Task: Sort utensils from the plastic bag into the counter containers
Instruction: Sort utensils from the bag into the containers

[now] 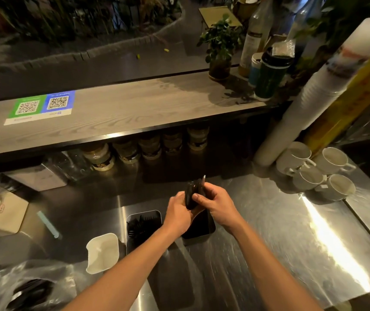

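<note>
Both hands hold one bunch of black plastic utensils [193, 193] upright above the steel counter. My left hand [179, 213] grips the bunch low on its left side. My right hand [216, 204] closes on it from the right. Directly under the hands is a dark rectangular container [202, 230], mostly hidden by them. To its left, a steel container [143, 225] holds black forks. A clear plastic bag [24, 286] with more black utensils lies at the bottom left.
A white square cup [102, 252] stands left of the fork container. Several white mugs [318, 170] and a tall stack of white cups [318, 90] are at the right. Jars line the space under the wooden shelf [121, 113]. A tissue box [0, 212] sits at the left.
</note>
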`<action>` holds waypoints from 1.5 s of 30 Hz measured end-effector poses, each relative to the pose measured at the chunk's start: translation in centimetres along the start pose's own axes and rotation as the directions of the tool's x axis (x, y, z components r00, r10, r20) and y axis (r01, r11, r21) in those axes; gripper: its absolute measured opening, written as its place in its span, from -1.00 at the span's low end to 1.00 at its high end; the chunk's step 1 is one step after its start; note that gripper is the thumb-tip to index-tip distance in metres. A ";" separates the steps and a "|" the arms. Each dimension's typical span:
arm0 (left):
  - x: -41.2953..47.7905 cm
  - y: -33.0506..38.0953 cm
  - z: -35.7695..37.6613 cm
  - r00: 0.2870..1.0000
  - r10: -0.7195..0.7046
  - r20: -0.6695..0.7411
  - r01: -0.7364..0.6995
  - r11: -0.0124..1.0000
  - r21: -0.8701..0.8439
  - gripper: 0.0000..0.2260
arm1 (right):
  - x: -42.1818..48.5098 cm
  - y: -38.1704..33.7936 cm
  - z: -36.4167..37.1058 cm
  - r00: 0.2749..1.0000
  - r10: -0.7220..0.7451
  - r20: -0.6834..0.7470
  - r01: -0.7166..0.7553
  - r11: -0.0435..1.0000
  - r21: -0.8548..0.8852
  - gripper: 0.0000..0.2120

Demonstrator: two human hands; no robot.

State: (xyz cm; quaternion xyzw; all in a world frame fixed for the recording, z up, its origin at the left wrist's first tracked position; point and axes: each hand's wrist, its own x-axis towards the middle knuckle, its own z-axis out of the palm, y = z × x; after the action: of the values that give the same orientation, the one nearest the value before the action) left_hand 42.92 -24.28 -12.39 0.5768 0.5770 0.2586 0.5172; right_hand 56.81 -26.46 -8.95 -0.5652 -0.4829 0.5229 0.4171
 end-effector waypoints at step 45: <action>-3.8 -6.8 -8.3 0.928 0.277 -0.248 -0.192 0.929 0.317 -0.83 | -1.2 3.0 8.3 0.992 -0.082 0.099 0.122 0.845 -0.520 -0.66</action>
State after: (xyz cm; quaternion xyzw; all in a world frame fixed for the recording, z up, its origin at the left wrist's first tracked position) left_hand 32.00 -26.72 -14.53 0.6674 0.6036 0.3136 0.3032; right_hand 48.89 -28.43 -12.49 -0.6115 -0.6516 0.3686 0.2560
